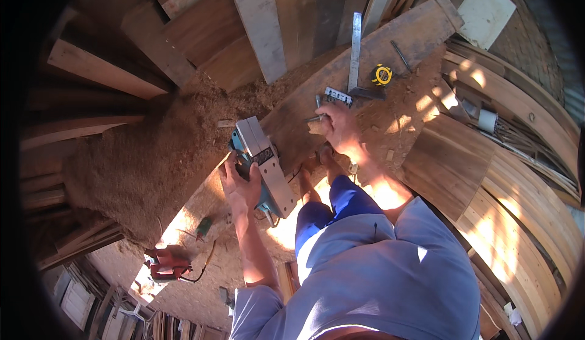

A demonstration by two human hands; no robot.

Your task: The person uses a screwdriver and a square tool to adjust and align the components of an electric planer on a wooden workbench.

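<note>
An electric planer (268,175) with a teal body lies on its side or back on the wooden bench, its grey metal sole showing. My left hand (239,187) is closed round its teal body, the fingers near the front end. To the right, my right hand (341,129) pinches a small metal tool (317,102) that looks like a T-shaped wrench; the fingers partly hide it. Just beyond that hand lies a slotted metal piece (338,96), apart from the planer. A steel try square (355,56) with a dark stock rests behind it.
A yellow tape measure (382,75) and a thin dark rod (400,56) lie on the bench plank (420,32). Sawdust (134,163) is heaped at the left. A red power tool (167,264) with a cord sits lower left. Boards (512,218) are stacked along the right.
</note>
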